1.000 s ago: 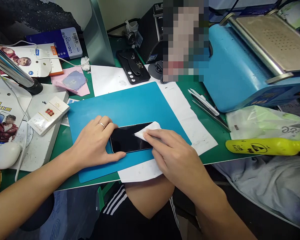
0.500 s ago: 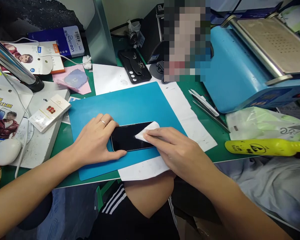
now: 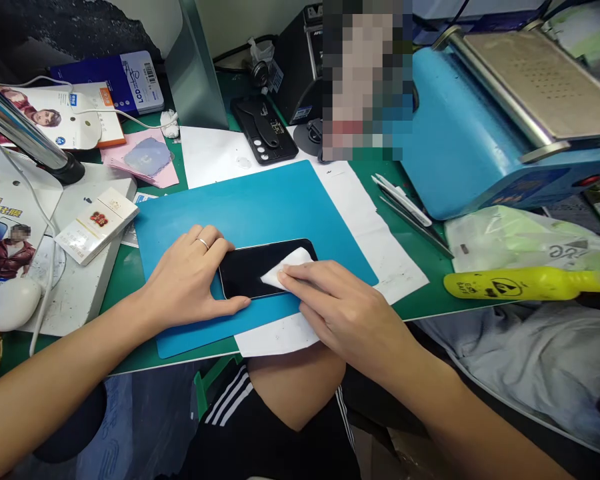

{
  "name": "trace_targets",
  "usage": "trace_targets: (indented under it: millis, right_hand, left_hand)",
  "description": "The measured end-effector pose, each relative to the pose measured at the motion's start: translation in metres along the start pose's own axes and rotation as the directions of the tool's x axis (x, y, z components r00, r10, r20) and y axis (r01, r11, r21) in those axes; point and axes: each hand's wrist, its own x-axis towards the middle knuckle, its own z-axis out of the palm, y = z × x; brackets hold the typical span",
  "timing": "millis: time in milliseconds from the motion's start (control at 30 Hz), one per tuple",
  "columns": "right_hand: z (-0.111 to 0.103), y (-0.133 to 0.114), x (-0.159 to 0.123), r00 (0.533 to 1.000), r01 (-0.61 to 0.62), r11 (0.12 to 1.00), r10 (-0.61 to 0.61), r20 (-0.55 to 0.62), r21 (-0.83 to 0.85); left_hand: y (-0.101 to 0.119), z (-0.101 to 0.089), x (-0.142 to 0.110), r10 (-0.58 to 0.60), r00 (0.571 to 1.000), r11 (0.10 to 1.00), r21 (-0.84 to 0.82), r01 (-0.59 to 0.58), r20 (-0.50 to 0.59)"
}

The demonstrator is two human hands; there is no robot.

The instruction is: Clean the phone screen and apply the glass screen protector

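Note:
A black phone point(image 3: 245, 270) lies screen-up on a blue work mat point(image 3: 260, 207). My left hand point(image 3: 187, 283) grips the phone's left end, thumb along its near edge and fingers over the far corner. My right hand point(image 3: 343, 310) presses a small white wipe point(image 3: 285, 263) onto the right half of the screen with its fingertips. The phone's right end is partly hidden under the wipe and my fingers.
White paper point(image 3: 380, 247) lies under the mat on a green table. A blue roller machine point(image 3: 490, 120) stands at the right, tweezers point(image 3: 410, 213) and a yellow bottle point(image 3: 525, 285) in front of it. A black phone case point(image 3: 265, 130), a white box point(image 3: 97, 223) and printed packaging sit behind and left.
My right hand has slid the wipe a little leftward across the screen, uncovering the phone's far right corner. My left hand stays in place on the phone.

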Motion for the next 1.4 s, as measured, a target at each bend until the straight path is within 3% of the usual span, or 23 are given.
trace_targets:
  millis: [200, 433, 667, 900, 1033, 1400]
  right_hand:
    - [-0.005, 0.001, -0.018, 0.999, -0.045, 0.999, 0.045, 0.004, -0.031]
    - [0.016, -0.028, 0.007, 0.994, -0.001, 1.0, -0.001, -0.108, -0.015]
    - [0.01, -0.011, -0.021, 0.986, -0.149, 0.985, 0.142, -0.088, -0.083]
    - [0.013, -0.013, -0.002, 0.994, -0.099, 0.995, 0.098, -0.051, -0.025]
    - [0.01, -0.016, -0.006, 0.999, -0.021, 1.0, 0.021, -0.048, 0.004]
    - [0.011, -0.03, -0.004, 0.992, -0.077, 0.991, 0.065, -0.112, -0.106]
  left_hand:
    - [0.001, 0.001, 0.0, -0.014, 1.0, 1.0, 0.009, 0.014, 0.021]
    - [0.001, 0.0, 0.001, 0.009, 1.0, 1.0, 0.0, -0.009, -0.026]
    - [0.001, 0.0, 0.0, 0.009, 1.0, 1.0, 0.029, -0.009, 0.002]
    - [0.001, 0.001, 0.0, 0.016, 1.0, 1.0, 0.024, -0.015, -0.013]
    - [0.0, 0.001, 0.001, 0.015, 1.0, 1.0, 0.012, -0.015, -0.014]
    - [0.0, -0.001, 0.0, 0.005, 1.0, 1.0, 0.008, -0.005, -0.007]
